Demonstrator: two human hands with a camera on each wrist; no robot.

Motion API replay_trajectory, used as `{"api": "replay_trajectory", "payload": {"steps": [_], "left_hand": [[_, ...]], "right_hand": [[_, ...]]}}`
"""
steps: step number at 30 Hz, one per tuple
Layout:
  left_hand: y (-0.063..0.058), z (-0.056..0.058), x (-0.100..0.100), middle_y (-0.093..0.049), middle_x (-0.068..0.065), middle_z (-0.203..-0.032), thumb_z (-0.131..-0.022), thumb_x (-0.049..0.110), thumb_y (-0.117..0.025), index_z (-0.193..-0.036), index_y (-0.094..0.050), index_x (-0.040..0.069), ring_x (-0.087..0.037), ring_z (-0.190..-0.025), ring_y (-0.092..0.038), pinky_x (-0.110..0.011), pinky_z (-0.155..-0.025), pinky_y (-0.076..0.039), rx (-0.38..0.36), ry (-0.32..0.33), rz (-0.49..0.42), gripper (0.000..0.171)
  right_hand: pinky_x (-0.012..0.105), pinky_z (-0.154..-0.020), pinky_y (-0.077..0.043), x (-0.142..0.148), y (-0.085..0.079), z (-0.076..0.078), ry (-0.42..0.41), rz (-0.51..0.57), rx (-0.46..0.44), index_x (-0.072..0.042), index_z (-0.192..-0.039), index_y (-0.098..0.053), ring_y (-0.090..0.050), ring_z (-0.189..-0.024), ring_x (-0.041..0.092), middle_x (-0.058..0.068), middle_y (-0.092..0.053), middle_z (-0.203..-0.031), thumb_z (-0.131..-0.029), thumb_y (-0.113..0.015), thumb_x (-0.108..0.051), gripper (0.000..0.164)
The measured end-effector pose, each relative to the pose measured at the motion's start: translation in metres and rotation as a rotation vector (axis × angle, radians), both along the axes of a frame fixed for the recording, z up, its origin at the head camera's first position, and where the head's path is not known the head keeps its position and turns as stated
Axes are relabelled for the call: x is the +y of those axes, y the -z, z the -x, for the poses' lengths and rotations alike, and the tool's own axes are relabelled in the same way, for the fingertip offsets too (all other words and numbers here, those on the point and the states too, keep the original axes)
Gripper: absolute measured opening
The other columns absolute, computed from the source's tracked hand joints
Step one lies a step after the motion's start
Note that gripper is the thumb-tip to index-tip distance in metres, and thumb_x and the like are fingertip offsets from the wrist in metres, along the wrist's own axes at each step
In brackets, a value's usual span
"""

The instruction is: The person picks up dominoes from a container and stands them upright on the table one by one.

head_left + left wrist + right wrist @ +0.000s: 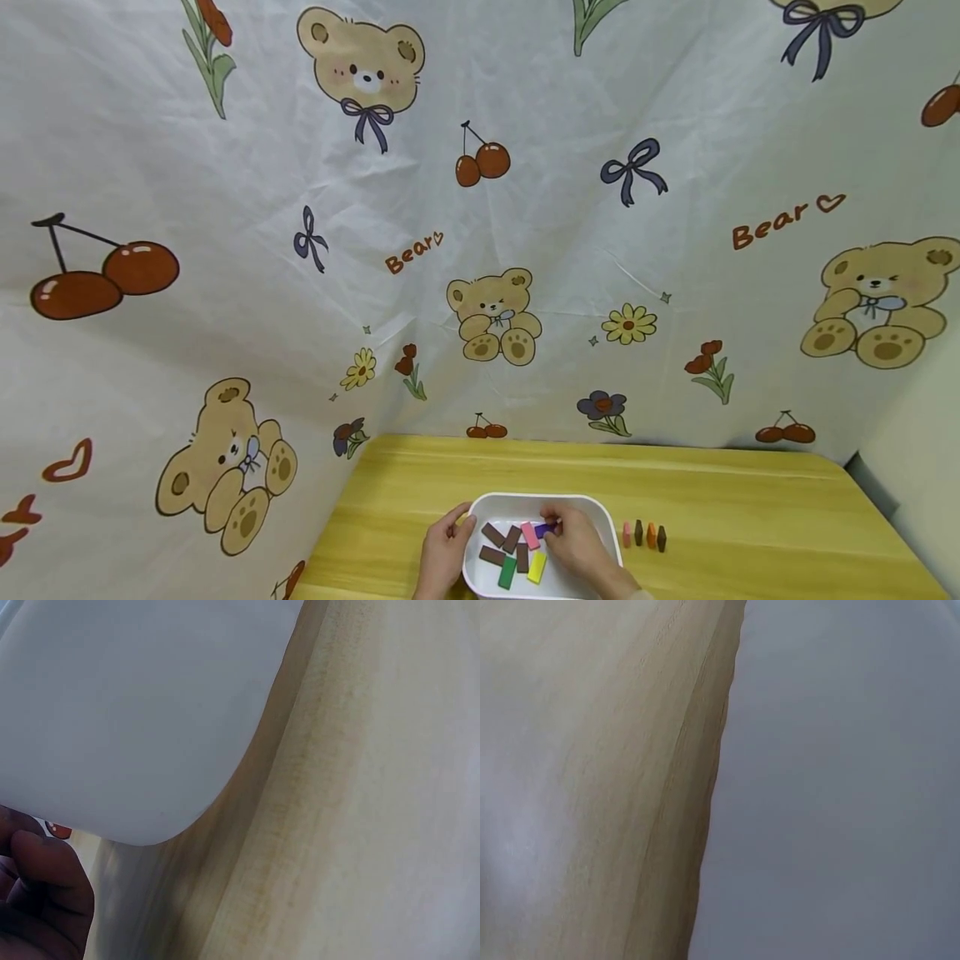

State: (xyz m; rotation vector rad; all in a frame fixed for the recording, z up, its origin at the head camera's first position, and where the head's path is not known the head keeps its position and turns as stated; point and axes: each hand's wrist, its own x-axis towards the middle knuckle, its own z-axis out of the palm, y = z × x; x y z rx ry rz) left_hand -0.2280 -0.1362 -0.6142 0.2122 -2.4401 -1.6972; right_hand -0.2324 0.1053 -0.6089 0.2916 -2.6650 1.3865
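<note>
A white plastic tray (517, 497) with rounded corners holds several small flat blocks. My left hand (444, 550) grips its left rim, thumb at the edge; in the left wrist view curled fingers (52, 870) show against the tray's white side (150, 712). Over the tray's right half, my right hand (577, 543) pinches a purple block (542, 530), partly hidden by the fingertips. Beside that lies a pink block (530, 536). Nearer me are a yellow block (537, 568) and a green block (507, 573). Several brown blocks (492, 556) lie toward the left.
To the right of the tray, several small blocks (650, 535) in pink, brown and orange stand in a row on the wooden table (750, 517). A white cloth (525, 233) printed with bears hangs behind and at the left. The right wrist view shows only wood and a white surface (832, 787).
</note>
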Motion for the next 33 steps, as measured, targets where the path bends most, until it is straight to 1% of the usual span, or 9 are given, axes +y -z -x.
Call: {"api": "replay_trajectory", "payload": {"steps": [4, 9, 13, 16, 21, 23, 27, 30, 33], "left_hand": [[-0.012, -0.007, 0.004, -0.045, 0.006, -0.064, -0.094, 0.021, -0.074, -0.12, -0.076, 0.008, -0.007, -0.058, -0.042, -0.021, -0.051, -0.036, 0.022, -0.009, 0.011, 0.029], [-0.034, -0.02, 0.011, -0.043, 0.008, -0.064, -0.094, 0.016, -0.072, -0.118, -0.074, -0.001, -0.004, -0.058, -0.04, -0.021, -0.051, -0.036, 0.087, -0.011, 0.018, 0.029], [-0.045, -0.026, 0.014, -0.043, 0.008, -0.064, -0.094, 0.014, -0.072, -0.118, -0.073, -0.004, -0.004, -0.058, -0.04, -0.02, -0.051, -0.035, 0.083, -0.011, 0.017, 0.03], [-0.049, -0.028, 0.015, -0.043, 0.007, -0.065, -0.094, 0.014, -0.071, -0.119, -0.073, -0.004, -0.005, -0.059, -0.04, -0.02, -0.052, -0.035, 0.063, -0.01, 0.01, 0.031], [-0.047, -0.028, 0.016, -0.043, 0.007, -0.064, -0.095, 0.014, -0.071, -0.119, -0.073, -0.004, -0.003, -0.058, -0.038, -0.018, -0.051, -0.034, 0.057, -0.015, 0.018, 0.03], [-0.049, -0.028, 0.016, -0.043, 0.008, -0.064, -0.095, 0.014, -0.071, -0.12, -0.073, -0.002, -0.002, -0.057, -0.038, -0.018, -0.052, -0.034, 0.048, -0.015, 0.012, 0.03], [-0.061, -0.033, 0.017, -0.044, 0.006, -0.065, -0.095, 0.013, -0.071, -0.12, -0.074, -0.002, -0.005, -0.059, -0.04, -0.019, -0.052, -0.035, 0.026, -0.003, -0.001, 0.03], [-0.07, -0.036, 0.017, -0.044, 0.004, -0.066, -0.094, 0.013, -0.071, -0.12, -0.073, -0.004, -0.007, -0.06, -0.041, -0.02, -0.052, -0.036, 0.018, 0.009, -0.015, 0.03], [-0.073, -0.037, 0.018, -0.044, 0.004, -0.066, -0.095, 0.013, -0.071, -0.12, -0.073, -0.004, -0.006, -0.06, -0.04, -0.02, -0.053, -0.036, 0.009, 0.006, -0.014, 0.031]], "right_hand": [[0.026, -0.075, -0.054, -0.001, 0.002, 0.002, -0.012, -0.039, 0.032, -0.003, -0.102, -0.073, -0.062, -0.085, 0.017, 0.006, -0.07, -0.094, -0.072, -0.071, 0.009, 0.032], [0.035, -0.082, -0.057, -0.001, 0.009, 0.004, -0.029, -0.111, 0.082, -0.006, -0.099, -0.073, -0.064, -0.087, 0.017, 0.002, -0.071, -0.094, -0.07, -0.071, 0.009, 0.033], [0.038, -0.083, -0.056, 0.0, 0.01, 0.003, -0.034, -0.135, 0.101, -0.008, -0.098, -0.073, -0.063, -0.087, 0.016, 0.001, -0.069, -0.094, -0.069, -0.072, 0.009, 0.033], [0.037, -0.082, -0.056, 0.001, 0.009, 0.001, -0.042, -0.134, 0.092, -0.008, -0.097, -0.072, -0.062, -0.087, 0.017, 0.002, -0.068, -0.093, -0.068, -0.073, 0.009, 0.033], [0.038, -0.083, -0.055, 0.002, 0.011, -0.002, -0.037, -0.168, 0.077, -0.008, -0.096, -0.071, -0.06, -0.089, 0.017, 0.002, -0.065, -0.097, -0.07, -0.08, 0.003, 0.03], [0.039, -0.084, -0.055, 0.002, 0.011, -0.002, -0.035, -0.187, 0.08, -0.009, -0.095, -0.071, -0.061, -0.09, 0.016, 0.001, -0.064, -0.099, -0.071, -0.082, 0.0, 0.028], [0.038, -0.084, -0.055, 0.002, 0.012, -0.002, -0.042, -0.198, 0.079, -0.009, -0.094, -0.072, -0.061, -0.09, 0.017, 0.002, -0.063, -0.1, -0.072, -0.084, -0.002, 0.026], [0.038, -0.085, -0.055, 0.003, 0.012, -0.002, -0.048, -0.196, 0.082, -0.008, -0.094, -0.073, -0.061, -0.09, 0.018, 0.001, -0.063, -0.099, -0.072, -0.084, -0.002, 0.025], [0.037, -0.084, -0.054, 0.003, 0.012, -0.003, -0.053, -0.201, 0.098, -0.008, -0.093, -0.074, -0.061, -0.09, 0.019, 0.002, -0.062, -0.098, -0.072, -0.084, -0.002, 0.025]]}}
